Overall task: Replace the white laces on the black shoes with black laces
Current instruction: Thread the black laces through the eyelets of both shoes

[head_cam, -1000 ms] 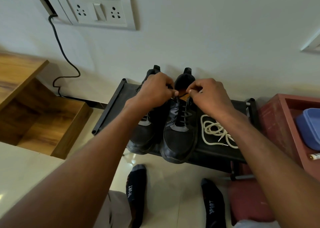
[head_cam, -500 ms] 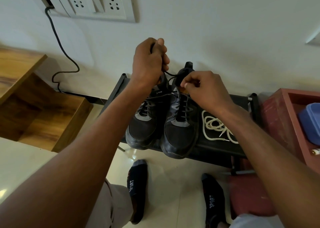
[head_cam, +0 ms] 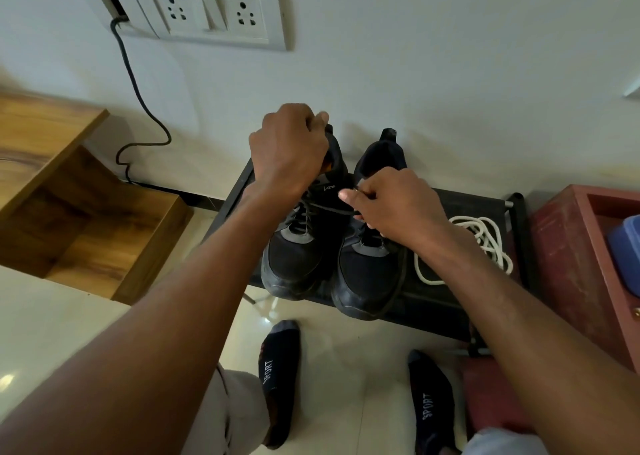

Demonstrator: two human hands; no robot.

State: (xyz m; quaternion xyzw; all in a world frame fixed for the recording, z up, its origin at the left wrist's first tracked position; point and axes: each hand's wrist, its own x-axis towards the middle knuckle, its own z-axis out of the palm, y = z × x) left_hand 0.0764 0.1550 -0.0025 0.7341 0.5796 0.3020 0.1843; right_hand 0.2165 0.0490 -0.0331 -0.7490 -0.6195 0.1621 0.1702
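two black shoes (head_cam: 346,264); two hands (head_cam: 287,150)

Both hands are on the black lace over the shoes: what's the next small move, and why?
Probably pull the lace snug. The right hand pinches it over the right shoe, the left hand is fisted above the left shoe, and a strand spans between the shoes. White laces already lie aside.
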